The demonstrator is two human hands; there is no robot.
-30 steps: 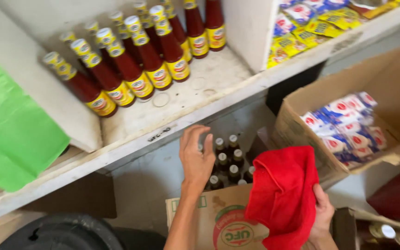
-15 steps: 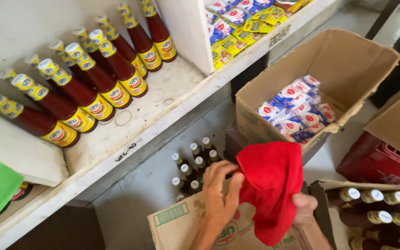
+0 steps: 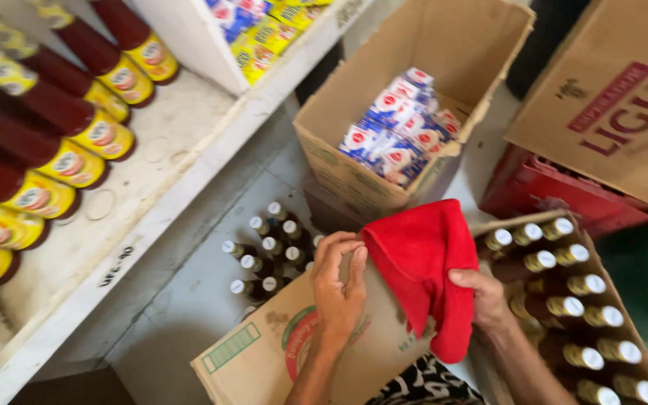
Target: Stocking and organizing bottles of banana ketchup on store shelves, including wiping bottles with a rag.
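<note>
Soft even daylight, faint shadows, motion blur on the left edge, slight wide-angle stretch at corners

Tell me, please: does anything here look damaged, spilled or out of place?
Nothing looks spilled or broken. Only faint ring marks show on the white shelf beside the red sauce bottles. Both hands, left hand and right hand, grip a red cloth.
</note>
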